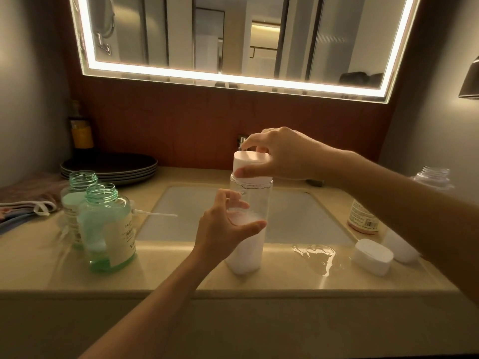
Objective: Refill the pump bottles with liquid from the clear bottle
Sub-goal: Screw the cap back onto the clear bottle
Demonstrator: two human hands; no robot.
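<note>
Clear bottle (247,229) upright on counter edge (181,270) before the sink (298,216), gripped by left hand (223,226), white cap (250,164) pinched by right hand (280,154), perhaps half seated, open green bottles (106,224) well apart at left.

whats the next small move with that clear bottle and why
Probably twist the white cap off. The right hand grips it from above while the left hand steadies the clear bottle, which stands upright at the sink's front edge. The two green pump bottles already stand open, so only the cap blocks pouring.
</note>
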